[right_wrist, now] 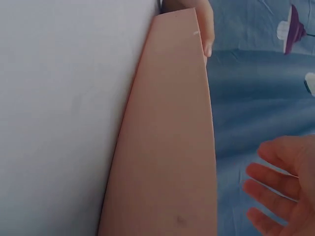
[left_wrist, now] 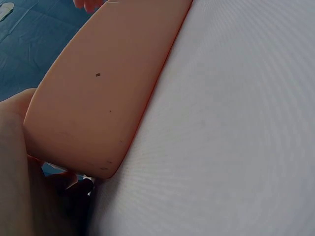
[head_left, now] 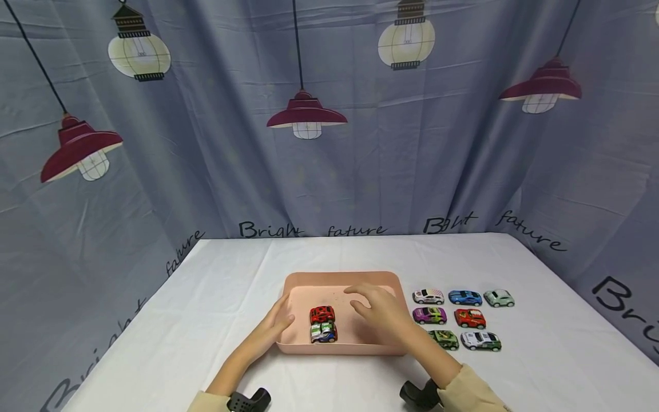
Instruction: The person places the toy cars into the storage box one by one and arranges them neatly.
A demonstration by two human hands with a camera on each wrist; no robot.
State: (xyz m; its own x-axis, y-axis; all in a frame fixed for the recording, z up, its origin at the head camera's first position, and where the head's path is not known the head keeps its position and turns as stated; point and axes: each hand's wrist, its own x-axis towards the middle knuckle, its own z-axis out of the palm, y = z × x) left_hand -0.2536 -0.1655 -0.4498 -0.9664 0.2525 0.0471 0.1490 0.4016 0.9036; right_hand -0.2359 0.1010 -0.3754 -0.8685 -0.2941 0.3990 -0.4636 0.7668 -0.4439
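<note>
A shallow pink tray [head_left: 355, 349] lies on the white table. Two toy cars sit side by side in its left half: a red one with black spots [head_left: 322, 313] and, nearer me, a white, green and blue one [head_left: 323, 332]. My left hand [head_left: 265, 332] holds the tray's left wall, the thumb inside the rim and the fingers outside. In the left wrist view, the tray's outer wall [left_wrist: 98, 98] fills much of the picture. Over the tray's right half hovers my right hand [head_left: 383, 312], its fingers loosely bent and apart, holding nothing; the right wrist view shows these spread fingers [right_wrist: 275, 189] too.
Right of the tray stand several toy cars in rows, among them a blue one [head_left: 465, 297], a purple one [head_left: 429, 315], a red one [head_left: 469, 318] and a white one [head_left: 481, 341]. My right forearm partly covers a green camouflage car [head_left: 445, 339]. A blue-grey curtain [head_left: 360, 171] hangs behind.
</note>
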